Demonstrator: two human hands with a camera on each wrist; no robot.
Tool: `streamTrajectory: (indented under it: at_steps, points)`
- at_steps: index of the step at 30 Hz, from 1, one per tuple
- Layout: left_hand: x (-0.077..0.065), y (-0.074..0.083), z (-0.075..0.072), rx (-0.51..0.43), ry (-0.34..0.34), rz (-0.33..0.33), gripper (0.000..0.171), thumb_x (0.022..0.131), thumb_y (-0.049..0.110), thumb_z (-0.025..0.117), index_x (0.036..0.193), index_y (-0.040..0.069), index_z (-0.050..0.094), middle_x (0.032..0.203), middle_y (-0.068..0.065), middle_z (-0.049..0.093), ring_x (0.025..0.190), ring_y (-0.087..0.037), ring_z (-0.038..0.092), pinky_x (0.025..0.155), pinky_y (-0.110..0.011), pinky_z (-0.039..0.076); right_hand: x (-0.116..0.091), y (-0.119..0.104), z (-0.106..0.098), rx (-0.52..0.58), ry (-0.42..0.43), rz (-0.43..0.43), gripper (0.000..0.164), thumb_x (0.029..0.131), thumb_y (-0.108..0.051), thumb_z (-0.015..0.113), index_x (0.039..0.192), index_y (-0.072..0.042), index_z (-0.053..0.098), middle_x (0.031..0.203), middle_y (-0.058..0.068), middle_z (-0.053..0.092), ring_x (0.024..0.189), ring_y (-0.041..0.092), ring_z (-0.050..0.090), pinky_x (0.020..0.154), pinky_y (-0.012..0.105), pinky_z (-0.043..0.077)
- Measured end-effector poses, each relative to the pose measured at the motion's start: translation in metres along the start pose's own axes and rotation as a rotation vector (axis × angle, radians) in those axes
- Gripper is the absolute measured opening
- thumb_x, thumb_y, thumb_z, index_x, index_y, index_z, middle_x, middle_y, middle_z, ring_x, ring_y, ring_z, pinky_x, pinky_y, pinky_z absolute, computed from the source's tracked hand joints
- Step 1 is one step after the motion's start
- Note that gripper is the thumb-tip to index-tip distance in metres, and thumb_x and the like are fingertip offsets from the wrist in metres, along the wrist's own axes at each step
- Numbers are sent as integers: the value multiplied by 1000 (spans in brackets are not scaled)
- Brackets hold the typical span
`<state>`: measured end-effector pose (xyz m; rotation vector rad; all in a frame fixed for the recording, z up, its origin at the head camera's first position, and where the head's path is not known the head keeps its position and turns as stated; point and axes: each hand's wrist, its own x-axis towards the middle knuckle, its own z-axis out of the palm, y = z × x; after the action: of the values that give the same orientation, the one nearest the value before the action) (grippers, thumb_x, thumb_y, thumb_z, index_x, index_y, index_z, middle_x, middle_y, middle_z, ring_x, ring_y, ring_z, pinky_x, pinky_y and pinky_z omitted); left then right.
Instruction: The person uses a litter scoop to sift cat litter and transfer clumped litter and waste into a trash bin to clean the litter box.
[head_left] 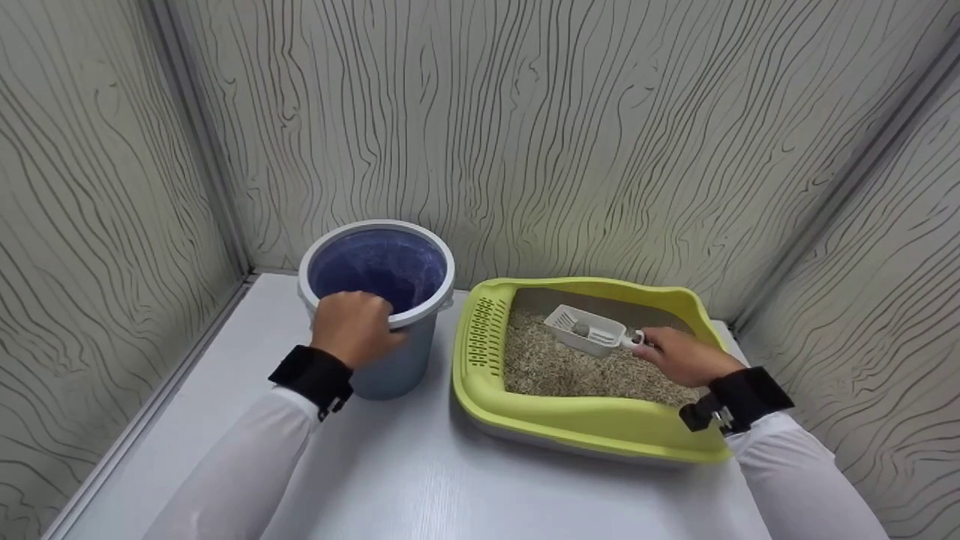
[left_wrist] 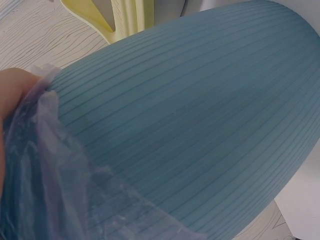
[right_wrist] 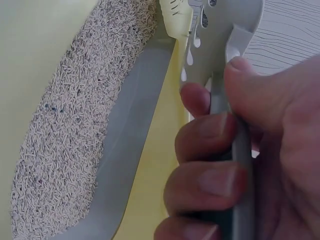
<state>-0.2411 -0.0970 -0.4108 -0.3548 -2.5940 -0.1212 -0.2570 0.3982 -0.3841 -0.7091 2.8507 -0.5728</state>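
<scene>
My left hand (head_left: pixel 351 328) grips the near rim of a blue trash bin (head_left: pixel 401 364) on the left. In the left wrist view, a thin see-through bag (left_wrist: pixel 65 155) hangs over the bin's edge under the fingers. My right hand (head_left: pixel 686 356) holds a white litter scoop (head_left: pixel 600 345) by its handle, fingers curled round it in the right wrist view. The scoop is held over the litter box (head_left: pixel 585 424), which has a yellow-green rim. A small greyish clump (head_left: pixel 580 328) lies in the slotted scoop. Pale granular litter (head_left: pixel 555 375) covers the box's floor.
Bin and litter box stand side by side on a white table (head_left: pixel 420 480), a narrow gap between them. Wood-patterned panels (head_left: pixel 480 135) rise close behind and on both sides. The box's left end has a perforated ledge (head_left: pixel 486 337).
</scene>
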Motion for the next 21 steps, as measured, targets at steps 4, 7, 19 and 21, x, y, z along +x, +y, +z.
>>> streamTrajectory:
  at_steps: [4, 7, 19, 21]
  points:
    - [0, 0, 0, 1, -8, -5, 63, 74, 57, 82, 49, 22, 36, 50, 7, 37, 46, -19, 43, 44, -41, 33, 0, 0, 1, 3, -31, -14, 20, 107, -22, 56, 100, -5, 61, 79, -6, 46, 70, 8, 45, 66, 26, 38]
    - [0, 0, 0, 2, -12, -8, 64, 75, 58, 82, 49, 22, 36, 50, 7, 38, 46, -19, 43, 44, -40, 32, -1, -2, 1, -10, -43, -12, 21, 108, -23, 55, 98, -5, 60, 79, -6, 46, 71, 9, 46, 66, 27, 39]
    - [0, 0, 0, -5, -9, -12, 64, 75, 57, 81, 49, 22, 34, 50, 7, 37, 46, -20, 42, 43, -40, 32, -1, -8, 8, -99, 135, 63, 20, 106, -22, 59, 95, -6, 55, 76, -2, 49, 67, 13, 47, 63, 31, 39]
    - [-1, 0, 0, -4, -13, -11, 64, 75, 56, 81, 49, 22, 33, 50, 7, 35, 47, -19, 41, 43, -39, 30, -1, -9, 9, -125, 166, 81, 19, 105, -22, 61, 97, -6, 54, 76, 0, 50, 68, 14, 49, 63, 33, 41]
